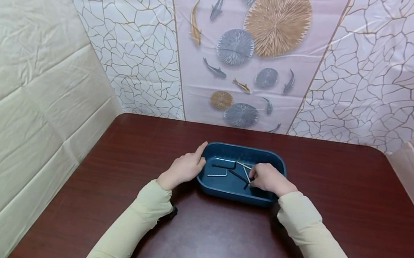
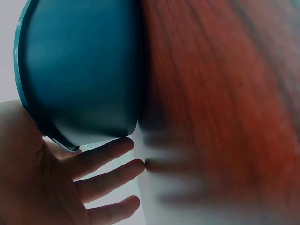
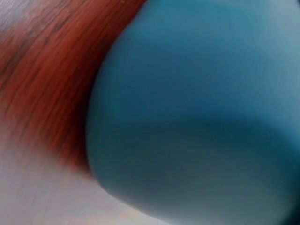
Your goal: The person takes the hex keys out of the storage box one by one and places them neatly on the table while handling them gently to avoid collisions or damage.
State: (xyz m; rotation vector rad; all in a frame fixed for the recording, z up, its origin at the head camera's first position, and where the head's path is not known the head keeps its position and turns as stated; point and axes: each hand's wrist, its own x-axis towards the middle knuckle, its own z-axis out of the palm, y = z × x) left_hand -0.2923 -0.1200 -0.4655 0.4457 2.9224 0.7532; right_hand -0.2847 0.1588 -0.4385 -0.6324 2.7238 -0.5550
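Observation:
A dark blue oblong tray (image 1: pixel 237 195) sits on the table, with several L-shaped hex keys in it, some black, some silver. At its left end my left hand (image 1: pixel 185 169) touches the rim; in the left wrist view its fingers (image 2: pixel 108 180) are straight and spread beside the tray's outer wall (image 2: pixel 84 70). My right hand (image 1: pixel 267 178) reaches into the right half, fingers bent, fingertips pinching the end of a silver hex key (image 1: pixel 246 174). A black hex key (image 1: pixel 238 176) lies close by. Left of these are another black one (image 1: pixel 223 166) and a silver one (image 1: pixel 217 175).
The tray stands near the far edge of a dark red-brown wooden table (image 1: pixel 203 247). Patterned cloth (image 1: pixel 236 102) hangs behind it, and pale cloth (image 1: pixel 33 86) hangs at the sides. In the right wrist view the tray's outer wall (image 3: pixel 187 93) hides the right fingers.

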